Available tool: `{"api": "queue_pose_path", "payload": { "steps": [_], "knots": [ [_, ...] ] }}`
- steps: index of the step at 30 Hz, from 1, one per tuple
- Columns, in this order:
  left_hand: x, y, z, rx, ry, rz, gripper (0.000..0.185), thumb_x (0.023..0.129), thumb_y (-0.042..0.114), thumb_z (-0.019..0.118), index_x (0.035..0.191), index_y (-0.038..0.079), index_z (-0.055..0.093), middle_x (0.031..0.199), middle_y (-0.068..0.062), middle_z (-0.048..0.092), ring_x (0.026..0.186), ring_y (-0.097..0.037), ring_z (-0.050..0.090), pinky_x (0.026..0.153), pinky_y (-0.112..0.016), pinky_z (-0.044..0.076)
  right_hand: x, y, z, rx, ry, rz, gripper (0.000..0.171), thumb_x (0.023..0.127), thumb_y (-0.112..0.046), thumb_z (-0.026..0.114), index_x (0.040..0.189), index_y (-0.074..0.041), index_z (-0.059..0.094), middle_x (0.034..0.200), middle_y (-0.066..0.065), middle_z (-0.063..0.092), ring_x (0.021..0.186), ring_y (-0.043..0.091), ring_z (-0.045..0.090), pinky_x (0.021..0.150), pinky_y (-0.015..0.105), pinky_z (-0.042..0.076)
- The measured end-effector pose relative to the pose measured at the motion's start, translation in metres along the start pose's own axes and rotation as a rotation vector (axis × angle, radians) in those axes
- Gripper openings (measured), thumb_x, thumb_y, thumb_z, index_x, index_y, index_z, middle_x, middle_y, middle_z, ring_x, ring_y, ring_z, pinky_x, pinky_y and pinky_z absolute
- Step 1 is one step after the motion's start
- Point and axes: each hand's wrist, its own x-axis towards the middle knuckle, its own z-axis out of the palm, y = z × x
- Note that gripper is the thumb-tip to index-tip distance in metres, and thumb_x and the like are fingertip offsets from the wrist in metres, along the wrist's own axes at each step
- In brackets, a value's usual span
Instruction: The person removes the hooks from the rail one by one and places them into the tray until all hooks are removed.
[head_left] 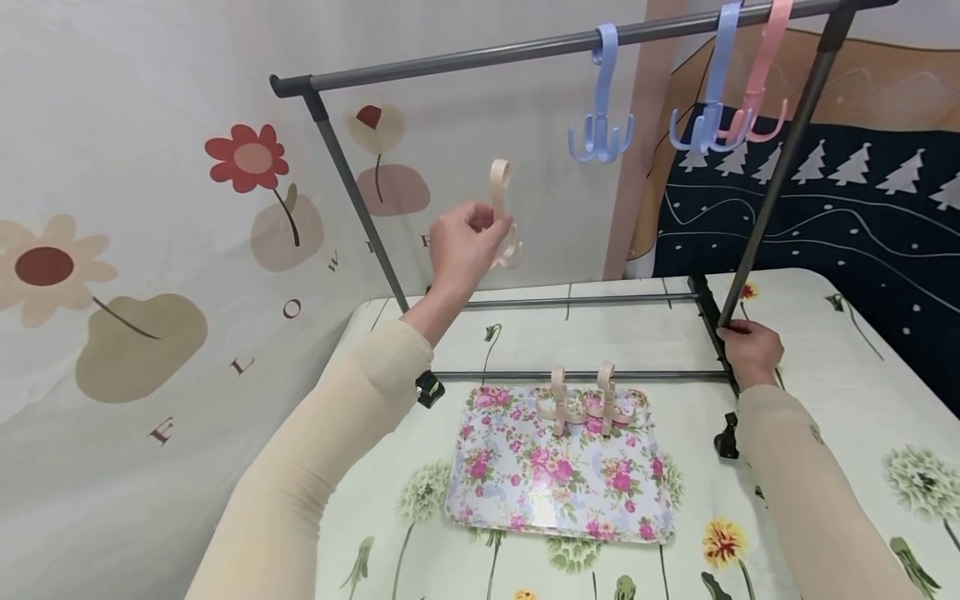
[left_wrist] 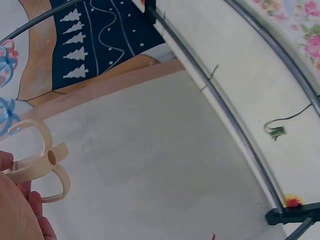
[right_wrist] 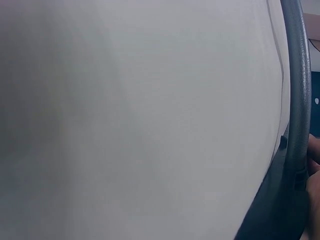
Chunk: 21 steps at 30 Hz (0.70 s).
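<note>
My left hand (head_left: 467, 250) pinches a cream multi-prong hanging hook (head_left: 500, 183) by its stem, upright in the air below the rack's top bar (head_left: 465, 61). In the left wrist view, the curved prongs of this hook (left_wrist: 50, 157) point away from the fingers. My right hand (head_left: 752, 354) grips the foot of the rack's right post (head_left: 780, 167), just above the black base. The right wrist view has only part of that hand (right_wrist: 314, 187) beside the grey post (right_wrist: 299, 85). Two blue hooks (head_left: 602, 100) and a pink hook (head_left: 765, 67) hang from the bar's right half.
A floral tray (head_left: 517, 500) lies on the flower-print tablecloth (head_left: 825, 500), with two more cream hooks (head_left: 559, 400) on its far part. Lower crossbars (head_left: 637, 376) of the rack run behind it. Printed curtains (head_left: 150, 100) stand at the left and back.
</note>
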Motion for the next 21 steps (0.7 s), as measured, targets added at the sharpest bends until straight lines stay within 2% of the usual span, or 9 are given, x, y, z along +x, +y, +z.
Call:
{"api": "queue_pose_path", "payload": {
  "steps": [13,21],
  "knots": [
    [-0.032,-0.041,0.005,-0.019,-0.069,-0.026,0.021,0.089,0.027,0.075,0.093,0.007,0.074,0.084,-0.003,0.072,0.074,-0.014,0.066,0.066,-0.03,0.053,0.0,0.001,0.0,-0.01,0.016,-0.021,0.037,0.095,-0.02,0.061,0.124,0.002,0.066,0.107,0.013,0.067,0.085,0.016,0.053,0.068,0.023,0.038],
    [-0.059,-0.064,0.005,-0.037,-0.125,-0.069,0.021,0.091,0.029,0.074,0.093,0.009,0.074,0.084,-0.001,0.071,0.075,-0.014,0.067,0.064,-0.03,0.055,-0.002,0.0,0.001,-0.016,0.01,-0.018,0.037,0.097,-0.019,0.059,0.126,0.003,0.064,0.124,0.02,0.064,0.092,0.023,0.055,0.066,0.024,0.038]
  ]
}}
